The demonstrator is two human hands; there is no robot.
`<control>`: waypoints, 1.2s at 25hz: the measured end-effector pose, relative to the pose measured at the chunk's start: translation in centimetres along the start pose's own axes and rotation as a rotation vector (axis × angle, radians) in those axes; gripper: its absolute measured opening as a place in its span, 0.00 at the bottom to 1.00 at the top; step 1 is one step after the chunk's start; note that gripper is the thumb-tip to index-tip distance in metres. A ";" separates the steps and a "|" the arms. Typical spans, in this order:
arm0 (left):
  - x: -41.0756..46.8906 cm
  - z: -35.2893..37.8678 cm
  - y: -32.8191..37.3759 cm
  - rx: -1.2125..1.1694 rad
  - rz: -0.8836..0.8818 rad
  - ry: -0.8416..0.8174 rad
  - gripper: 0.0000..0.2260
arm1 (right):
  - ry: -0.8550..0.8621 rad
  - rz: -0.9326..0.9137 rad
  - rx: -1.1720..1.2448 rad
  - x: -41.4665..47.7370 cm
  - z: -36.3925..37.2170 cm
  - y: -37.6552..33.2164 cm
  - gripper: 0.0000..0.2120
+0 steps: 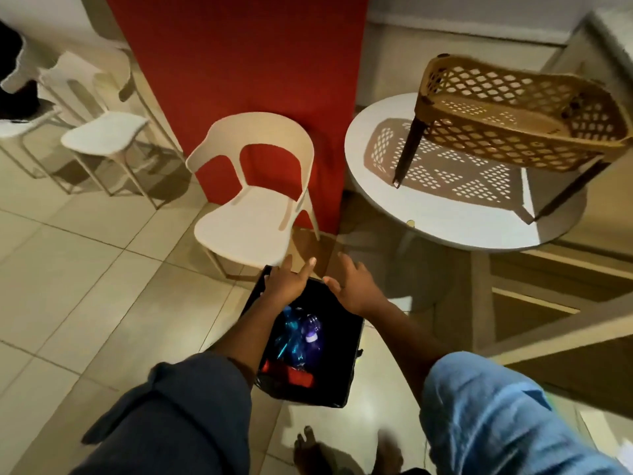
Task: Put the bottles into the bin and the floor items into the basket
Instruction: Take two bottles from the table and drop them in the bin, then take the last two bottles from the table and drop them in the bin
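Note:
A black bin [346, 358] stands on the tiled floor right below me. Inside lie blue and purple plastic bottles [301, 334] and something red [291, 371]. My left hand [287, 279] hovers over the bin's far left rim, fingers spread, holding nothing. My right hand [352, 282] is over the far right rim, also with fingers apart and nothing in it. A brown lattice basket [513, 121] on dark legs stands on the round white table [445, 221] at the right; I see nothing in it.
A cream chair [253, 214] stands just beyond the bin against a red pillar [239, 63]. More pale chairs [102, 135] are at the far left. A wooden frame [548, 303] lies to the right of the bin. My bare feet [342, 454] are at the bottom.

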State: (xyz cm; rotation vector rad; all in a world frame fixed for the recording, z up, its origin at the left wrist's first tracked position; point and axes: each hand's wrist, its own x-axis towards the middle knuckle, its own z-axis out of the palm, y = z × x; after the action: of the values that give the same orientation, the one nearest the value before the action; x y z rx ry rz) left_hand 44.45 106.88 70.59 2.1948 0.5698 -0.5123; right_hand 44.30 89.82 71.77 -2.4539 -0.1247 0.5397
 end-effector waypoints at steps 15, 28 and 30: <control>-6.8 12.1 14.1 0.219 0.366 -0.115 0.35 | 0.382 0.289 0.105 -10.9 -8.9 9.8 0.35; -22.7 30.9 23.9 -0.026 0.581 -0.079 0.25 | 0.731 0.272 0.087 -27.2 -19.0 26.7 0.31; -25.9 34.4 24.6 -0.011 0.665 -0.066 0.25 | 0.769 0.287 0.067 -30.1 -19.9 30.0 0.31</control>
State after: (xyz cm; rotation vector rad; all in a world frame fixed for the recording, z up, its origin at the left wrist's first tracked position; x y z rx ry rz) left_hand 30.89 59.77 78.27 2.1809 -0.2033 -0.2183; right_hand 23.79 48.23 78.99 -2.4491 0.5510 -0.3061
